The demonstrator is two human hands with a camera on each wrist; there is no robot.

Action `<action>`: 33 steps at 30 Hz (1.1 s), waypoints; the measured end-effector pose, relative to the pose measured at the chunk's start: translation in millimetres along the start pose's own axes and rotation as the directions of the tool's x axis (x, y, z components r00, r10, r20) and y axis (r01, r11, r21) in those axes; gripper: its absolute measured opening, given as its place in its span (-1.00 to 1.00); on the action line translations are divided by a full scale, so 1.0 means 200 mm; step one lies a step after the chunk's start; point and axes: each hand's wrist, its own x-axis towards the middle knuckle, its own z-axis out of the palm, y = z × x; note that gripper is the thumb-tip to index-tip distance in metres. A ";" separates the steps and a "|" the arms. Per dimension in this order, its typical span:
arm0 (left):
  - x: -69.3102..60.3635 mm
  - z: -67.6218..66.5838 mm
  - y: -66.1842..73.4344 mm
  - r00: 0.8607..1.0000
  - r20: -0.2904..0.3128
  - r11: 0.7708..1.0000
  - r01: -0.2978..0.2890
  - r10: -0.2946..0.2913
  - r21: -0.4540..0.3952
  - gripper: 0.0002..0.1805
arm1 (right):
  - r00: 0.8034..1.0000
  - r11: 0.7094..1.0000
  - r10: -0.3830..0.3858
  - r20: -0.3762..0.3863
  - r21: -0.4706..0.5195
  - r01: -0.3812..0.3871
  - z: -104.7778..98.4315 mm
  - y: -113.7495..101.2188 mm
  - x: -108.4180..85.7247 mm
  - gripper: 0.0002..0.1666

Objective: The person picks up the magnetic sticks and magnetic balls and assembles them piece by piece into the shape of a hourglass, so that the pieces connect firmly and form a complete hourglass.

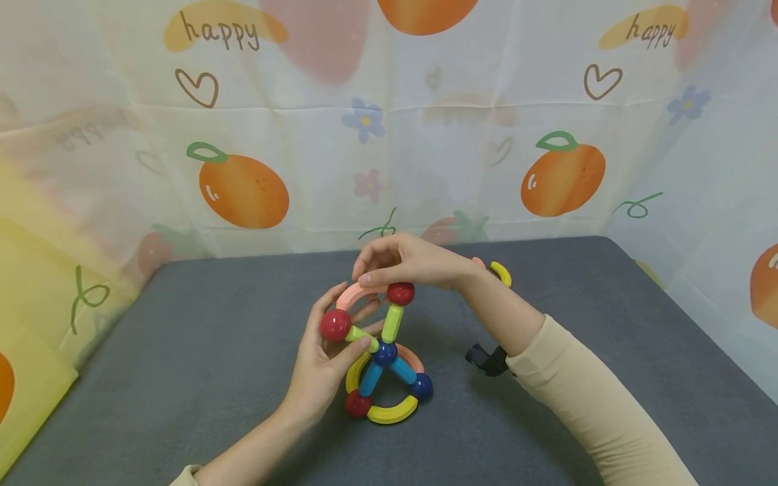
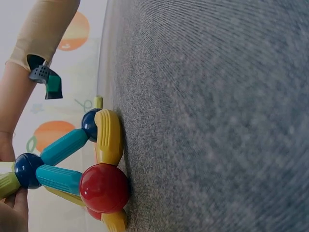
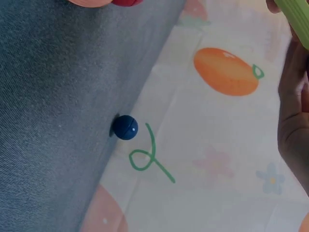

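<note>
A toy frame of balls and rods stands on the table. My left hand holds its upper left side, thumb on a lime-green rod beside a red ball. From above, my right hand pinches a pink curved rod. That curve spans the left red ball and another red ball, which tops a second lime-green rod. Both lime rods meet a blue ball. Below it, blue rods lead to a base with a red ball and yellow curved rods.
Behind my right forearm lies a yellow curved piece, with a bit of pink beside it. A loose blue ball sits near the table's back edge. Patterned cloth hangs behind the grey table. A black device is at my right wrist.
</note>
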 end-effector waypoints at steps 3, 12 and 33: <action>0.00 0.00 0.00 1.000 -0.010 1.000 0.001 0.000 0.017 -0.23 | 1.000 1.000 -0.007 -0.011 -0.002 0.007 -0.01 0.01 -0.02 -0.70; 0.00 0.00 0.00 0.999 -0.025 0.999 0.029 -0.029 0.022 -0.25 | 1.000 1.000 -0.009 0.024 0.026 0.008 -0.06 0.04 -0.12 -0.42; -0.01 0.00 0.00 1.000 -0.025 0.999 -0.011 0.012 0.035 -0.25 | 0.998 0.998 -0.060 0.010 0.002 0.060 0.02 0.10 -0.21 -0.26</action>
